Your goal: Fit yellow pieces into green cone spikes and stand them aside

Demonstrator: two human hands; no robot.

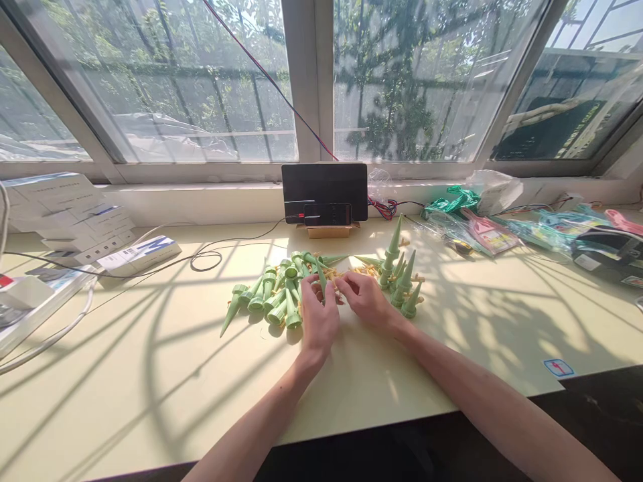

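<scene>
My left hand [319,309] is closed around a green cone, whose pointed tip sticks up between the thumb and fingers. Close beside it on the right, my right hand [366,298] pinches a small tan piece at its fingertips. Several green cones with ribbed collars [293,309] lie in a heap to the left of my left hand. Beyond the fingers is a scatter of small tan pieces [331,273], partly hidden by the hands. More green cones [392,251], some standing upright with tan pieces at their sides, are to the right of my right hand.
A black tablet [325,191] and a phone lean on a cardboard stand by the window. White boxes [138,256], cables and a white tray are at the left. Plastic-wrapped packets [489,231] and a black item [610,254] lie at the back right. The table's front edge is near the forearms.
</scene>
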